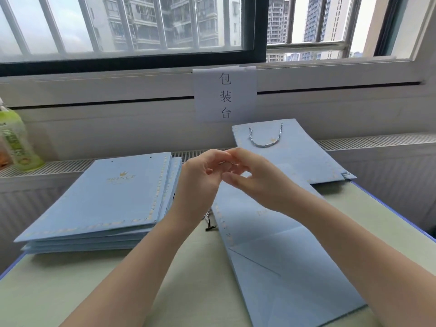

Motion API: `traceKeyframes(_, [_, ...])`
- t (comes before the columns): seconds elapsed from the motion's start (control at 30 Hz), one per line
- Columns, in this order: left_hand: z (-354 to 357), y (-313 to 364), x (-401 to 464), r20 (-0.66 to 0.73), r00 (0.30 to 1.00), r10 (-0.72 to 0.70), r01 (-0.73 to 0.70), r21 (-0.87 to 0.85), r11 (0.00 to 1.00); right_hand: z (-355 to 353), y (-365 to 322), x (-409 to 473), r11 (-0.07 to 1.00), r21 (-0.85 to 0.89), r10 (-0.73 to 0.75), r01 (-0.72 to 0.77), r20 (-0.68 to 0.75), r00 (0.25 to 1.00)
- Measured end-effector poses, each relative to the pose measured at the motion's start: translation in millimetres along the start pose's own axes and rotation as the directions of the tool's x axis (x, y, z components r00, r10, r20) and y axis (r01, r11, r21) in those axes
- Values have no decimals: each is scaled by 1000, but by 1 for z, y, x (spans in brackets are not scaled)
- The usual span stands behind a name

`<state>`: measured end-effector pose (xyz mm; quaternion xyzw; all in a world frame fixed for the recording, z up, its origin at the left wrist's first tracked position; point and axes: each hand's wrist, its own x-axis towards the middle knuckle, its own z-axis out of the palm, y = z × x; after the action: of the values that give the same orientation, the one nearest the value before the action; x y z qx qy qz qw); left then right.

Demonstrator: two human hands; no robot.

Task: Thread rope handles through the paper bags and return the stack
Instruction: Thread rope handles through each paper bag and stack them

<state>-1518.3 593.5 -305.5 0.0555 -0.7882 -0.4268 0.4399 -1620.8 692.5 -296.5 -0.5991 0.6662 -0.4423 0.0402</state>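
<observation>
A flat light-blue paper bag (283, 267) lies in front of me on the table, its top end under my hands. My left hand (200, 178) and my right hand (250, 175) meet above that end, and their fingertips pinch a thin twisted rope (224, 163) between them. Another piece of rope with a black tip (210, 223) lies by the bag's left edge, partly behind my left wrist. A stack of bags without handles (106, 201) sits at the left. At the back right lies a bag with a rope handle (292, 149).
A green drink bottle (16, 142) stands at the far left on the radiator ledge. A paper sign (225, 95) hangs on the wall under the window. The pale green table (118, 279) has a blue edge on the right.
</observation>
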Motion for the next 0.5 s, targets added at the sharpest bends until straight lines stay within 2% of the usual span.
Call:
traceKeyframes(0.07, [-2, 2, 1, -16, 1000, -7, 6, -45, 999, 0, 1, 1, 992, 128, 32, -24, -62, 998])
traceKeyframes(0.27, [-7, -4, 5, -76, 992, -104, 102, -38, 994, -23, 2, 3, 943, 332, 140, -31, -311, 940])
traceKeyframes(0.5, [-7, -8, 5, -50, 985, -164, 160, -79, 984, -27, 6, 3, 962, 271, 154, -10, -512, 845])
